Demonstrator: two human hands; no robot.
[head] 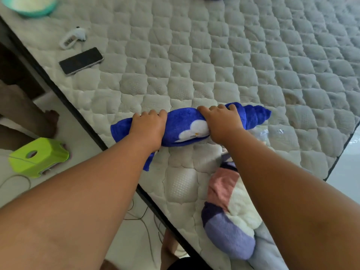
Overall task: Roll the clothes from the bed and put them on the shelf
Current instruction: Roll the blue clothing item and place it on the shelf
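A blue fleece garment [185,125] with a white cloud patch lies rolled into a long tube across the quilted mattress [214,65]. My left hand [148,127] presses on the left half of the roll, fingers curled over its far side. My right hand [222,121] grips the right half the same way. A small blue flap hangs out under my left wrist. Closer to me lies a second rolled garment [229,215] in pink, white and purple, partly hidden by my right forearm.
A black phone [81,61], a small white device [73,38] and a teal bowl [29,5] lie at the mattress's far left. On the floor stand a green plastic stool [39,156] and loose cables [144,217]. Another person's feet show at the left.
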